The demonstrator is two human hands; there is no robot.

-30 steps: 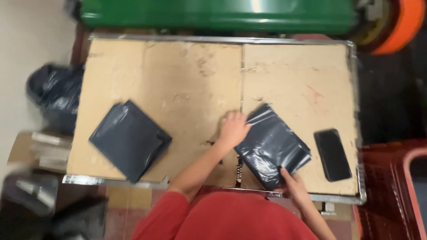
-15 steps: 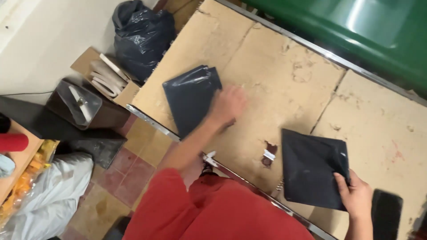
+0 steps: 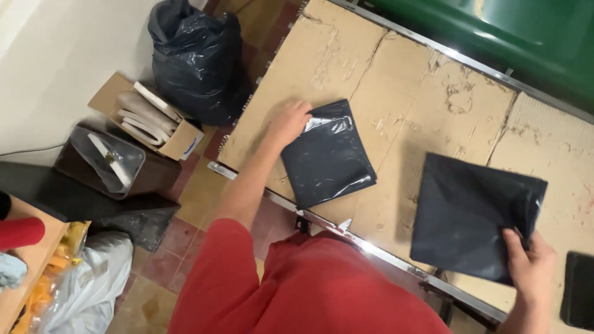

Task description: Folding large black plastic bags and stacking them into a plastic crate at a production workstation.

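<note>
Two dark plastic mailer bags lie on a cardboard-covered table (image 3: 408, 105). My left hand (image 3: 288, 120) rests on the upper left corner of the left bag (image 3: 328, 154), fingers gripping its edge. My right hand (image 3: 529, 263) pinches the lower right corner of the right bag (image 3: 473, 213), which lies flat near the table's front edge. I wear a red top.
A black phone (image 3: 580, 291) lies at the table's right edge. A green bin (image 3: 520, 31) stands behind the table. On the floor to the left are a full black rubbish bag (image 3: 195, 55), an open cardboard box (image 3: 148, 117), a lined brown bin (image 3: 114, 161) and a white bag (image 3: 86, 291).
My left hand left the right bag and reached across to the left bag, now gripping its corner. My right hand stays on the right bag. The view swung left.
</note>
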